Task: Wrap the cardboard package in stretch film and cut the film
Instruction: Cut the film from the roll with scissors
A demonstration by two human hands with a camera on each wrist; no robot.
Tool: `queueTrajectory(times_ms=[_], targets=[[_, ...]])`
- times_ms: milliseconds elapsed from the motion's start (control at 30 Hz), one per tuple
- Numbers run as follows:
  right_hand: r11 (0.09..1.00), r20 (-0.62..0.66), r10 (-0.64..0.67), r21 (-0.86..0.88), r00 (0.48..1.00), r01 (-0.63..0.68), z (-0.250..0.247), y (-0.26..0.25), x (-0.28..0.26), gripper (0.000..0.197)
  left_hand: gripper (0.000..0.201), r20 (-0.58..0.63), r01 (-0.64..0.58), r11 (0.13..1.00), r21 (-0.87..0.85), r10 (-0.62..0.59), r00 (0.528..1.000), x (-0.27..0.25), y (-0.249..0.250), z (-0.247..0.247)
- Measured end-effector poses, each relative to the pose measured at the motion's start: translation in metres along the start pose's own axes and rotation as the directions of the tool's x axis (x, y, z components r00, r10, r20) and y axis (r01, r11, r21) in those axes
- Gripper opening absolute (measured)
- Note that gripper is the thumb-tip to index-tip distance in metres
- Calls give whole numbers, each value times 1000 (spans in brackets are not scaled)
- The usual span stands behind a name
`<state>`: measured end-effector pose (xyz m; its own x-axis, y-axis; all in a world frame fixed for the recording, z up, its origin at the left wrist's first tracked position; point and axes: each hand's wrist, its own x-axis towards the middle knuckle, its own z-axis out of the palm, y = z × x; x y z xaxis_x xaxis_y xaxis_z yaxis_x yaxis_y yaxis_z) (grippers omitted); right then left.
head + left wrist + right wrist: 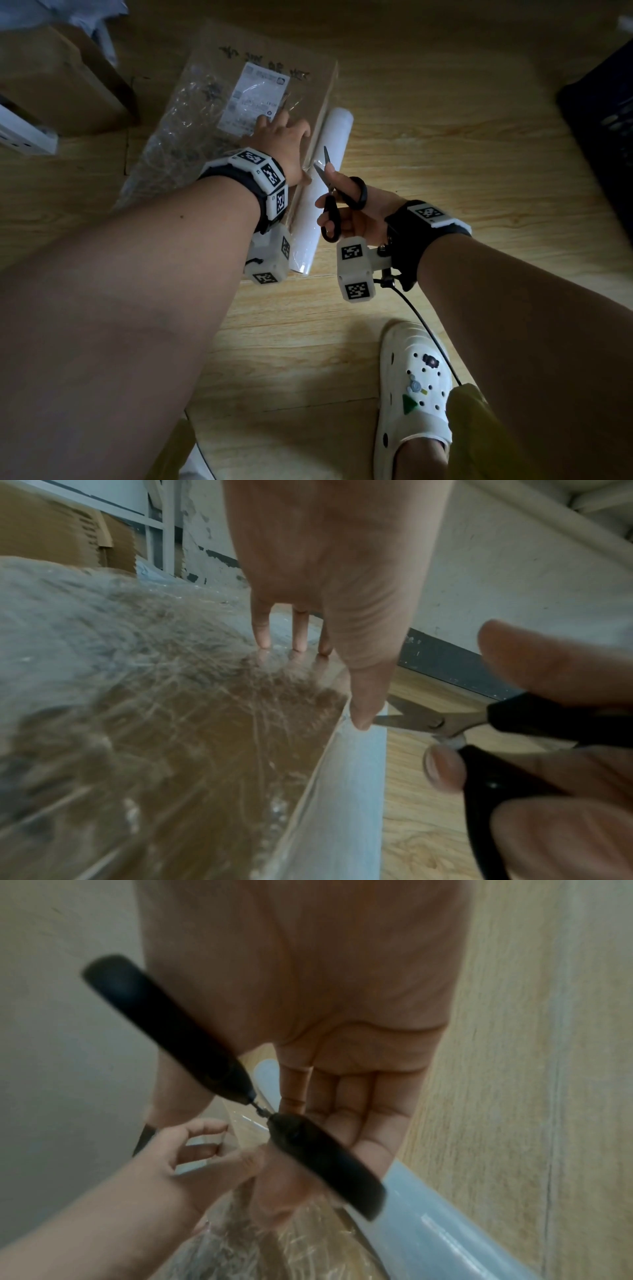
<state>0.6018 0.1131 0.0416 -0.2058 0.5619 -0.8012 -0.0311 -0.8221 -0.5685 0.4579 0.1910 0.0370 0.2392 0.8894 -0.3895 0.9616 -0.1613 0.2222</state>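
A flat cardboard package (212,113) lies on the wooden floor, covered in wrinkled clear film, with a white label (253,97) on top. My left hand (281,137) presses on it near its right edge, fingers straight, fingertips (262,639) on the film and thumb at the edge. The white stretch film roll (337,137) lies along that edge. My right hand (363,219) grips black-handled scissors (330,219); their blades stand apart at the film between package and roll, just beside my left thumb (363,710). The wrist views show the scissors (514,723) (325,1156) and roll (445,1231) close up.
A brown cardboard box (58,78) stands at the upper left, with a white object (24,137) beside it. A dark crate (603,137) sits at the right edge. My foot in a white clog (411,394) is on the floor below my right arm.
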Motion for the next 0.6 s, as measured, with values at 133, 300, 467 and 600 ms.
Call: queueTrajectory(times_ms=[133,300,467,600], targets=[[1000,1,8,18,1000,-8,-3,4,3,47,62,-31,-8,1000,1,8,999,10,2,-2],[998,12,-7,63,1000,7,-6,7,-1,46,55,-43,6,1000,9,-6,999,17,3,-6],[995,8,-11,104,1000,10,-5,4,-7,42,55,-37,10,1000,12,-10,999,20,3,-9],[996,5,-24,87,1000,23,-7,4,-8,41,56,-25,5,1000,18,-4,1000,21,5,-10]])
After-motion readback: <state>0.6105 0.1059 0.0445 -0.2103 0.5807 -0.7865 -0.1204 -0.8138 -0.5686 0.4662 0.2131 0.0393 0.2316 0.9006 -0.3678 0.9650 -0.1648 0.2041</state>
